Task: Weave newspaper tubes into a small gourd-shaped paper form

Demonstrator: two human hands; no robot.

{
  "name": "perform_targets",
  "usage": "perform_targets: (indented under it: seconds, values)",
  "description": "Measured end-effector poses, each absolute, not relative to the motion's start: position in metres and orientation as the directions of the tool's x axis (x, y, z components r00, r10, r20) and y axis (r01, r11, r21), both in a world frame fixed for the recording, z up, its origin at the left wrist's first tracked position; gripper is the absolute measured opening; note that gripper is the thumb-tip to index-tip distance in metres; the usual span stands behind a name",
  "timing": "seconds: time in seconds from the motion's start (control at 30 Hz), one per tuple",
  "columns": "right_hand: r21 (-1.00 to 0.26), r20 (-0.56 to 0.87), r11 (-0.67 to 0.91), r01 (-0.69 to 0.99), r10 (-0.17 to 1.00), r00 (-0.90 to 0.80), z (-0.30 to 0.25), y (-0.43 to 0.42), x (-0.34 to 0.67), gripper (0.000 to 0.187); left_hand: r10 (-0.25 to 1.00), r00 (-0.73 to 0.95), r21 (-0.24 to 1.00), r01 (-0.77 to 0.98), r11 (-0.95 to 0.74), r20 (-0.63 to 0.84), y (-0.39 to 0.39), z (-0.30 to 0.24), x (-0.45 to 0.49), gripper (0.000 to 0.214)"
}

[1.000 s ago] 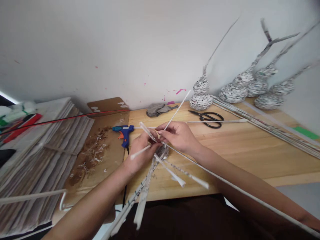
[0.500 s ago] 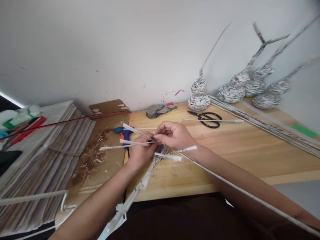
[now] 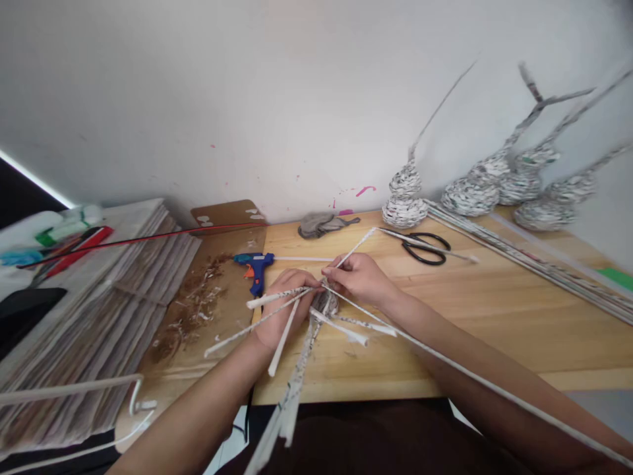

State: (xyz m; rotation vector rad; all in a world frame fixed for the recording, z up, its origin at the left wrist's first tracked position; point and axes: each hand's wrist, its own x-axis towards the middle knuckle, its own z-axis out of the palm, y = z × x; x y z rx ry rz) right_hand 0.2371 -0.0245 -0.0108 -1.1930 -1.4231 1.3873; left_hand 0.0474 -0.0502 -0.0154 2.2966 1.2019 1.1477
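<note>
Wood stretches open on the desk (image 3: 475,323) from the right forearm toward the right edge, while the front edge runs close below the forearms. Near that edge, toward the left, a small woven paper piece (image 3: 325,305) bristles with splayed paper tubes; the left hand (image 3: 284,307) is closed on it, and the right hand (image 3: 363,277) pinches a thin paper strip (image 3: 353,245) just above. One long tube slants over the right forearm. The desk is pale wood against a white wall (image 3: 247,99) flecked with pink. A blue glue gun (image 3: 258,267) lies at the left edge, beside a tall newspaper stack (image 3: 133,297). Toward the back edge are a grey cloth (image 3: 324,225), black-handled scissors (image 3: 428,248) under another strip, and, toward the back right corner, four woven paper gourds (image 3: 405,210).
</note>
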Motion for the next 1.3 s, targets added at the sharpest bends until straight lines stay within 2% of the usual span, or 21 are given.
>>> perform_targets:
  seconds: [0.1,0.2,0.33,0.5,0.6,0.67,0.77,0.83,0.87,0.93,1.0,1.07,1.13,1.2,1.23,1.3]
  values:
    - [-0.976,0.028,0.091,0.196,0.953,-0.303,0.0,-0.028,0.242,0.017,0.78,0.317,0.569,0.545,-0.615,0.54,-0.049,-0.016,0.048,0.007]
    - [-0.955,0.031,0.147,0.259,0.914,-0.405,0.013,-0.03,0.249,0.015,0.767,0.331,0.552,0.545,-0.631,0.55,-0.048,-0.015,0.049,0.011]
    - [-0.92,0.045,0.216,0.328,0.888,-0.458,0.022,-0.03,0.257,0.015,0.766,0.366,0.558,0.53,-0.639,0.529,-0.048,-0.014,0.049,0.013]
    - [-0.937,0.051,0.233,0.261,0.83,-0.556,0.033,-0.03,0.266,0.021,0.83,0.278,0.643,0.531,-0.552,0.484,-0.046,-0.015,0.048,0.009]
    - [-0.948,0.081,0.219,0.23,0.867,-0.492,0.041,-0.03,0.272,0.02,0.858,0.268,0.648,0.568,-0.508,0.438,-0.044,-0.015,0.048,0.008]
    - [-0.956,0.134,0.217,0.195,0.92,-0.368,0.045,-0.027,0.278,0.022,0.862,0.262,0.65,0.571,-0.501,0.434,-0.043,-0.014,0.048,0.007]
    - [-0.97,0.176,0.195,0.148,0.976,-0.131,0.044,-0.018,0.288,0.039,0.896,0.194,0.708,0.555,-0.436,0.399,-0.041,-0.015,0.047,0.007]
    - [-0.935,0.143,0.162,0.315,0.986,-0.083,0.039,-0.013,0.294,0.046,0.931,0.144,0.749,0.558,-0.357,0.336,-0.039,-0.018,0.045,0.007]
    - [-0.88,0.101,0.147,0.452,0.987,-0.125,0.036,-0.012,0.296,0.047,0.946,0.113,0.762,0.567,-0.313,0.304,-0.038,-0.019,0.044,0.007]
    - [-0.751,-0.093,0.126,0.648,0.951,-0.293,0.032,-0.012,0.297,0.048,0.962,0.054,0.772,0.586,-0.246,0.266,-0.037,-0.021,0.042,0.006]
    - [-0.729,-0.344,0.078,0.68,0.817,-0.462,0.031,-0.016,0.294,0.045,0.966,0.017,0.783,0.582,-0.221,0.26,-0.036,-0.023,0.042,0.007]
    - [-0.774,-0.464,0.003,0.633,0.677,-0.571,0.034,-0.022,0.289,0.049,0.964,0.02,0.79,0.568,-0.23,0.266,-0.036,-0.022,0.042,0.007]
    - [-0.83,-0.452,-0.037,0.557,0.631,-0.631,0.038,-0.027,0.284,0.06,0.96,0.016,0.787,0.569,-0.24,0.281,-0.037,-0.021,0.044,0.008]
    - [-0.886,-0.387,-0.073,0.458,0.662,-0.642,0.039,-0.029,0.28,0.066,0.958,0.009,0.785,0.571,-0.24,0.286,-0.038,-0.018,0.046,0.009]
    - [-0.907,-0.347,-0.085,0.412,0.706,-0.617,0.039,-0.03,0.278,0.063,0.958,0.006,0.788,0.567,-0.238,0.285,-0.039,-0.017,0.047,0.01]
    - [-0.931,-0.223,-0.032,0.363,0.838,-0.498,0.036,-0.03,0.273,0.042,0.962,0.011,0.801,0.551,-0.234,0.273,-0.039,-0.014,0.049,0.01]
